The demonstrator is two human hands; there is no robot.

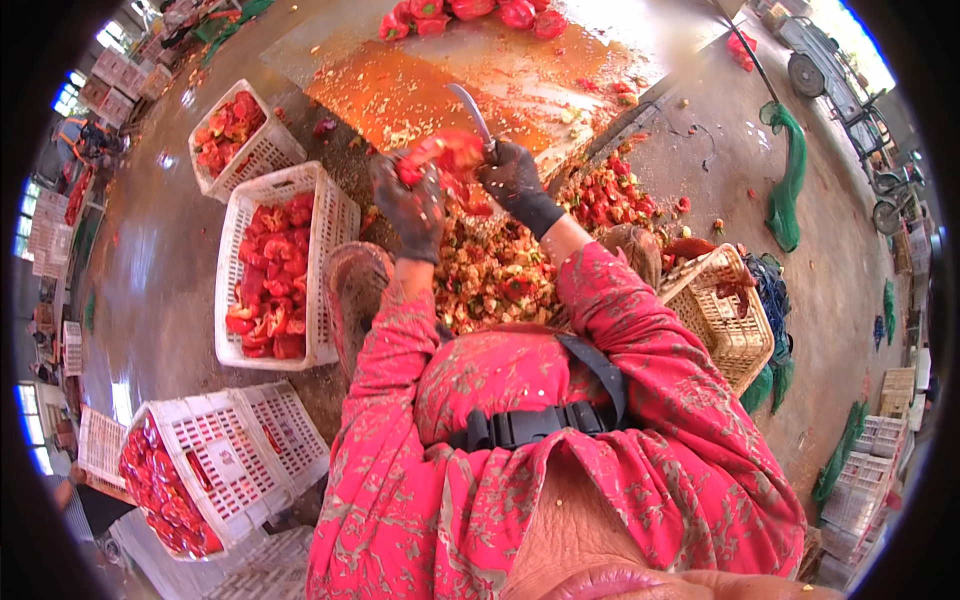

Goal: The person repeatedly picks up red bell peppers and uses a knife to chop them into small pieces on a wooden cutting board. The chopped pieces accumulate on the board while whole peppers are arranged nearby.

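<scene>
In black gloves, both my hands are raised over the near edge of a low, wet table [400, 105]. My left hand [410, 205] is closed on a red bell pepper [445, 155], which looks cut open and is smeared by motion. My right hand [518, 183] grips a knife [470, 112] by its handle, with the curved blade pointing up and away to the left. Pepper and right hand are close together; whether they touch I cannot tell. Beneath my hands lies a heap of pepper cores and scraps [495, 270].
Whole red peppers [470, 10] sit at the table's far edge. To my left stand white crates [325, 240] of cut red peppers, one tilted crate [245, 450] nearer me. A yellowish crate [735, 320] is at my right. Green netting [788, 180] and a cart [830, 85] are farther right.
</scene>
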